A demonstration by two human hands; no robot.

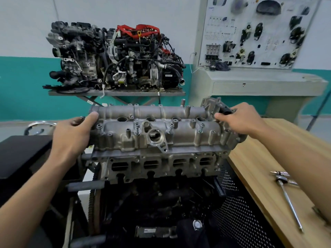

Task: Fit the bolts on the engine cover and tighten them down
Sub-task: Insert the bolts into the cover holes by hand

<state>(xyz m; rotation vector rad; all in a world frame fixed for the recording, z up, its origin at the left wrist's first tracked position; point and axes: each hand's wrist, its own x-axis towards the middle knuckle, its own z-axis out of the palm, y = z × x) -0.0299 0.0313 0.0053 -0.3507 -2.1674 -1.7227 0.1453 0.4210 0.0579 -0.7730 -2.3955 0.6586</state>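
Cover (161, 135), a grey cast-metal piece, sits on top of the engine (157, 167) in the middle of the view, its long side toward the camera. Behind it, on a metal stand against the wall, is a second engine (114, 58) with red parts. To the right of that stands a board (250, 33) hung with components. A wooden surface (254, 169) runs along the right, just beside the engine. The left hand (71, 136) grips the cover's left end, thumb lying over the top and fingers curled round the end. The right hand (240, 120) grips the right end, thumb on top, fingers wrapped over the far edge. A wrench (290, 199) lies on the surface near the right forearm. Bolts (137, 128) stand in holes along the cover's near rail, their heads raised above the metal.
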